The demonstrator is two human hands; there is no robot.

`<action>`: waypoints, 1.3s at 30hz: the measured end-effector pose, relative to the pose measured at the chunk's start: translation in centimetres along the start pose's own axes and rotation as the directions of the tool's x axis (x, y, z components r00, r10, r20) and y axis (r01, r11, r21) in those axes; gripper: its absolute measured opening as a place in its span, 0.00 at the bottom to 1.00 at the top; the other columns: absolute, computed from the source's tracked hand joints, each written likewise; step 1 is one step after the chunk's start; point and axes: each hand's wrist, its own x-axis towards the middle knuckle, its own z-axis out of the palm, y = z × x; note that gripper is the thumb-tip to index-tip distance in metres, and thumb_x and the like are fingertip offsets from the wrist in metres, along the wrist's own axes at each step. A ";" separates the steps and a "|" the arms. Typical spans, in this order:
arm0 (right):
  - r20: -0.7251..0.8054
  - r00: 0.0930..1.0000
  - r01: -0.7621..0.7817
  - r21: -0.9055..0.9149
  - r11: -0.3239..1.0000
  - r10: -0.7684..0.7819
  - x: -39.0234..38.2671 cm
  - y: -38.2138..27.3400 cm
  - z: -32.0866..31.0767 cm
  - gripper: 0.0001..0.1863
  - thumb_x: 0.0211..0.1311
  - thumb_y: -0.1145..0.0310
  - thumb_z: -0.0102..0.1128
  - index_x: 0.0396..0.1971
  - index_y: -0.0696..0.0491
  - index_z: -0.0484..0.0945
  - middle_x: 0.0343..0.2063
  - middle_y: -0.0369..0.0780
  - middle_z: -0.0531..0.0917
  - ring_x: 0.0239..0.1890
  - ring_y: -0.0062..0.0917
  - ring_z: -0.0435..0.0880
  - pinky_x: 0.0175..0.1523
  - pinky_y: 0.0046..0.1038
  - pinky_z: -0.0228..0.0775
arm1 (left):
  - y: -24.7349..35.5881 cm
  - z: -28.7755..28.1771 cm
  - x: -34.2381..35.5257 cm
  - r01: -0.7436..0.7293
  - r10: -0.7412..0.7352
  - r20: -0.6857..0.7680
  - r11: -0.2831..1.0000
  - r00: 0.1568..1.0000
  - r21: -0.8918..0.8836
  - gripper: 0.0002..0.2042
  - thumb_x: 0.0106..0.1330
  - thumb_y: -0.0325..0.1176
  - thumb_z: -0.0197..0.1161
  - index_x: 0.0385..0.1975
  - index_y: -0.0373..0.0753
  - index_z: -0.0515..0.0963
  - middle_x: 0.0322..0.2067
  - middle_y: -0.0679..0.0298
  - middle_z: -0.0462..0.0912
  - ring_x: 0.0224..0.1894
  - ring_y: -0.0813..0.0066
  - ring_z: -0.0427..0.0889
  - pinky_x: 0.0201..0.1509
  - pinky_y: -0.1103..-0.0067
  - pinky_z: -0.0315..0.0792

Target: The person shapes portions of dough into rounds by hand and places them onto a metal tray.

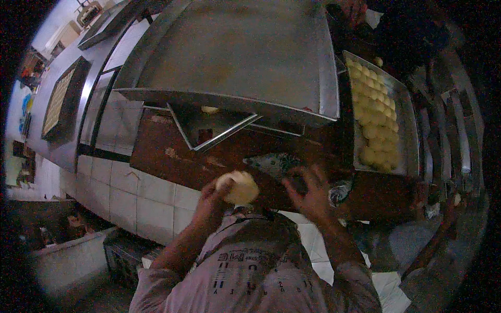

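A pale, rounded piece of dough (241, 189) is in my left hand (211, 197), gripped from its left side above the near edge of the brown worktop (172, 151). My right hand (310, 189) is over the worktop to the right, fingers spread and slightly blurred, with no object visible in it. Just beyond its fingertips lies a crumpled, dark green and white patterned piece (272, 163), perhaps cloth or plastic; its kind is unclear. Beside my right hand sits a small shiny, crinkled thing (340, 192), like clear plastic or foil.
A large metal tray (235, 47) overhangs the worktop's far side; a dough ball (210, 109) shows beneath it. At right stands a tray (408, 138) of dough balls in rows. Another filled tray (75, 99) rests on the left counter. A co-worker's arm (433, 242) is at right.
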 end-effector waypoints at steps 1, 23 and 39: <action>-0.095 0.995 -0.047 -0.256 0.966 0.023 0.7 0.0 -0.3 0.28 0.49 0.57 0.64 0.49 0.53 0.69 0.48 0.47 0.71 0.52 0.40 0.69 0.56 0.39 0.60 | 0.5 -1.0 0.5 -0.078 0.077 0.034 0.997 0.996 0.022 0.17 0.62 0.34 0.58 0.49 0.35 0.69 0.42 0.60 0.76 0.42 0.71 0.76 0.45 0.76 0.72; 0.031 0.985 -0.163 -0.162 0.973 0.170 2.7 4.6 0.4 0.27 0.42 0.63 0.68 0.48 0.49 0.74 0.45 0.47 0.77 0.48 0.40 0.76 0.54 0.34 0.67 | -3.1 0.0 4.8 -0.110 0.107 0.102 0.994 0.989 0.018 0.24 0.58 0.25 0.58 0.55 0.37 0.62 0.50 0.59 0.71 0.50 0.69 0.73 0.53 0.73 0.68; -0.086 0.876 0.465 -0.104 0.879 -0.474 2.3 -5.7 -1.8 0.34 0.36 0.61 0.72 0.50 0.47 0.73 0.45 0.41 0.71 0.49 0.36 0.67 0.54 0.38 0.60 | 2.2 3.2 -2.3 -0.367 0.339 0.363 0.930 0.868 0.011 0.34 0.58 0.30 0.55 0.64 0.35 0.46 0.61 0.57 0.56 0.63 0.68 0.56 0.65 0.72 0.51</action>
